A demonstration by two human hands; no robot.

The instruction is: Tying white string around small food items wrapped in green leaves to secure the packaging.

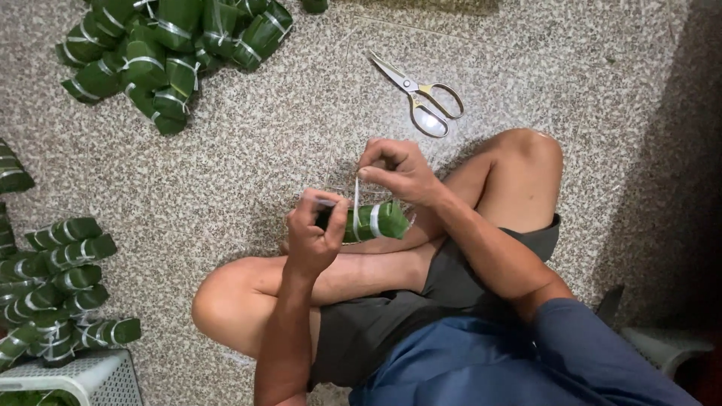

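Knees bent and crossed, the person sits on the speckled floor [248, 158], and both hands meet above the shins. Left hand [312, 237] is curled shut around one end of a green leaf roll [376, 220], which lies level between the 2 hands, above the legs. Right hand [398, 171] sits just above the roll, its fingers pinched tight on a thin white string [356, 203] that runs down and across the roll. White bands already cross the roll's middle. Beyond the right hand, scissors [421, 96] lie on the floor, blades shut, well apart from the roll. At the floor's left edge lies a stack of tied rolls [60, 286], with a white basket [83, 376] at the near left corner. A second heap of rolls [169, 56] lies at the far left.
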